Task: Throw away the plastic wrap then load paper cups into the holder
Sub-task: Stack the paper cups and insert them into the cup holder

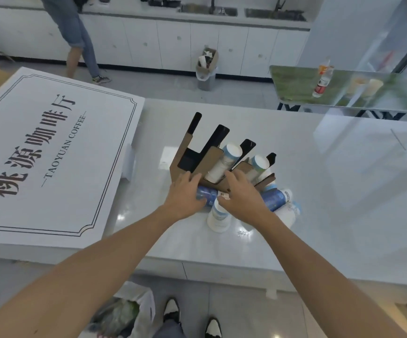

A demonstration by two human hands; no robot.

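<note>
A brown and black cup holder (pixel 192 154) stands on the white counter (pixel 319 191), with stacks of white paper cups (pixel 224 162) leaning in two of its slots. In front of it lie several loose cup stacks, some dark blue (pixel 274 200), one white (pixel 218 219). My left hand (pixel 185 193) rests on a blue stack (pixel 206 195) at the holder's front, fingers curled over it. My right hand (pixel 242 193) reaches over the pile with fingers spread, touching the holder's front edge. I cannot tell what lies under its palm.
A large white sign board (pixel 39 152) with "TAOYUAN COFFEE" covers the counter's left part. A bag of rubbish (pixel 127 311) sits on the floor by my feet. Across the aisle stand a bin (pixel 206 69), cabinets and a person (pixel 80 37). A glass table (pixel 343 89) with a bottle is at right.
</note>
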